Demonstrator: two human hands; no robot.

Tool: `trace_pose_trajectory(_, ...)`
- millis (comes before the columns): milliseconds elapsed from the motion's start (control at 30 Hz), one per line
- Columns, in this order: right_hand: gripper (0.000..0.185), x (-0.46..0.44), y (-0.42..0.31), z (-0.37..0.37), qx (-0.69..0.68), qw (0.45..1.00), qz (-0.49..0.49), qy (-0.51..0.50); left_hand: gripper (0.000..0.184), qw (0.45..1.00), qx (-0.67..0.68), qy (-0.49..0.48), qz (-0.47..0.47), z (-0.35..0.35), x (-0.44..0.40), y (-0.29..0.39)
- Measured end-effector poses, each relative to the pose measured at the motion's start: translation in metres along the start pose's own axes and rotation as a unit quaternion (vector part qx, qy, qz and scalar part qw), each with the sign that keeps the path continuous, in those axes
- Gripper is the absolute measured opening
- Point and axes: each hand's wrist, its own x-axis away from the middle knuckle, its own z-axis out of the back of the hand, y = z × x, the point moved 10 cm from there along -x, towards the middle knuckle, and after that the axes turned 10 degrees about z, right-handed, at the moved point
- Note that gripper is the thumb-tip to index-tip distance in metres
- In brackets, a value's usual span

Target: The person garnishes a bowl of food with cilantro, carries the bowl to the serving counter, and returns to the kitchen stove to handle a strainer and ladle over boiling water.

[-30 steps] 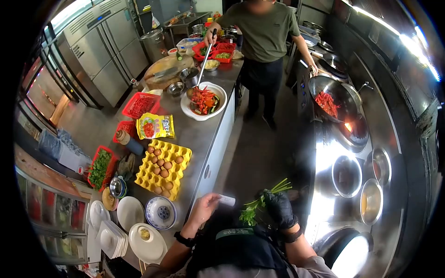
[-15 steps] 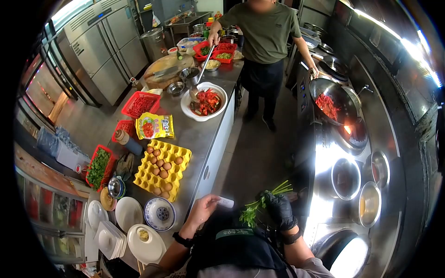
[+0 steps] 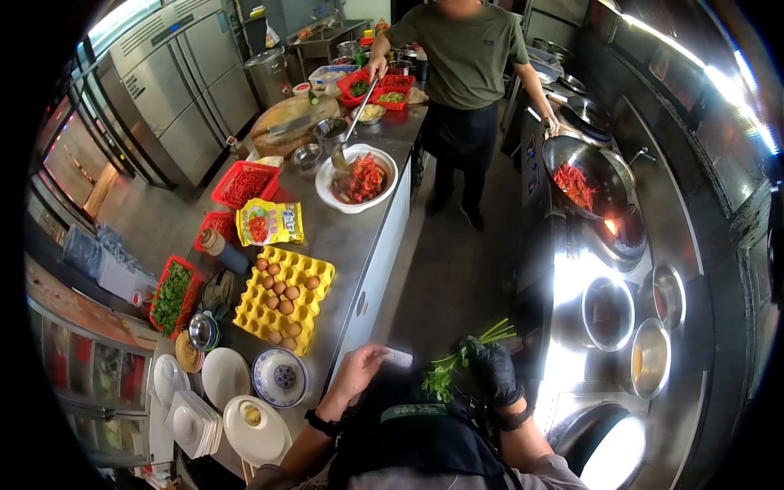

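Note:
Bare fingers of my left hand [image 3: 358, 371] pinch a small white paper slip [image 3: 398, 358] with faint print on it. In a black glove, my right hand [image 3: 495, 372] is closed around a bunch of leafy green herbs [image 3: 443, 376]. The pale green stems point up and to the right, and the leaves hang toward the left in front of my apron. Both hands are held low over the aisle, between the counter and the stove. Nearest my left hand on the counter is a blue-patterned bowl [image 3: 279, 377].
A co-worker [image 3: 461, 61] stands ahead in the aisle, one hand on a ladle over a white bowl [image 3: 385, 202], the other at a wok [image 3: 563, 147]. The counter [image 3: 343, 237] holds an egg tray [image 3: 306, 314], plates [image 3: 226, 376] and red baskets [image 3: 220, 193]. Metal pots [image 3: 608, 314] line the right side.
The co-worker's ladle has shifted slightly in the white bowl. My view has moved a little, while both my hands keep the same hold on the slip and the herbs.

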Motion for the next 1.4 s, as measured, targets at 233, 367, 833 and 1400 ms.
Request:
trace_pose_trajectory(233, 0.019, -0.003, 0.000, 0.004, 0.015, 1.000, -0.009, -0.004, 0.018, 1.000, 0.001, -0.004, -0.004, -0.003, -0.005, -0.004)
trace_pose_trajectory(367, 0.019, -0.006, 0.002, 0.006, 0.022, 1.000, 0.012, -0.011, 0.018, 1.000, -0.002, -0.001, -0.011, -0.003, -0.006, 0.001)
trace_pose_trajectory(833, 0.022, -0.005, -0.013, 0.006, 0.026, 0.999, -0.001, -0.041, 0.012, 0.999, 0.008, 0.019, -0.033, -0.009, -0.023, -0.026)
trace_pose_trajectory(1400, 0.018, -0.003, -0.010, 0.004, -0.148, 0.985, -0.088, 0.007, 0.012, 0.999, 0.033, 0.002, -0.023, -0.015, -0.031, -0.024)
